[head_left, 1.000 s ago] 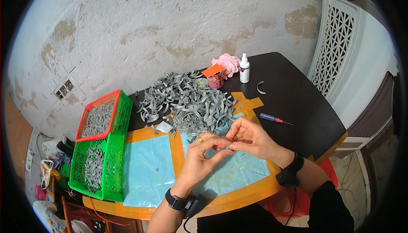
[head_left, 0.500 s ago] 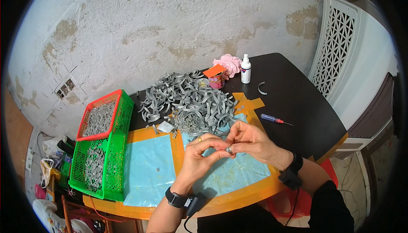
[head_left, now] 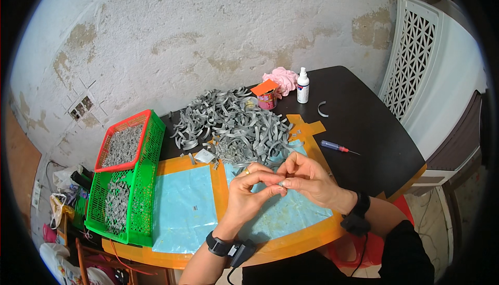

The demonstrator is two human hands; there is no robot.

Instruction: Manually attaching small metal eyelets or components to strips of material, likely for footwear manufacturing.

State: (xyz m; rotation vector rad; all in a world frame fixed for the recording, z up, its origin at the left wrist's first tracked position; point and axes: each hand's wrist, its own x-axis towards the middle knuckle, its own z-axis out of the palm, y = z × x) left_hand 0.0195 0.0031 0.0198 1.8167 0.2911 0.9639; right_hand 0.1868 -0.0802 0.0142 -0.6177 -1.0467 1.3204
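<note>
Over the light blue sheet (head_left: pixel 182 207) my two hands meet, fingertips almost touching. Between them is a small grey piece (head_left: pixel 281 183), mostly hidden by the fingers. My left hand (head_left: pixel 253 189) pinches it from the left with thumb and forefinger; a ring shows on one finger. From the other side my right hand (head_left: pixel 306 180) pinches the same piece, its thumb lying along the near side. Just beyond my hands spreads a big heap of curved grey strips (head_left: pixel 234 124). A tiny grey bit (head_left: pixel 195 208) lies on the sheet to the left.
On the left, a green basket (head_left: pixel 140 196) holds grey pieces, with a red basket (head_left: pixel 149 114) of small bits resting on it. Rightward lie a screwdriver (head_left: pixel 335 146) and a curved strip (head_left: pixel 322 110). A tin (head_left: pixel 267 100), pink cloth (head_left: pixel 283 80) and spray bottle (head_left: pixel 303 87) stand behind.
Both hands stay together over the sheet, pinching the small grey piece, with only a slight shift of the fingers. The whole view has moved a little; nothing else visibly differs.
</note>
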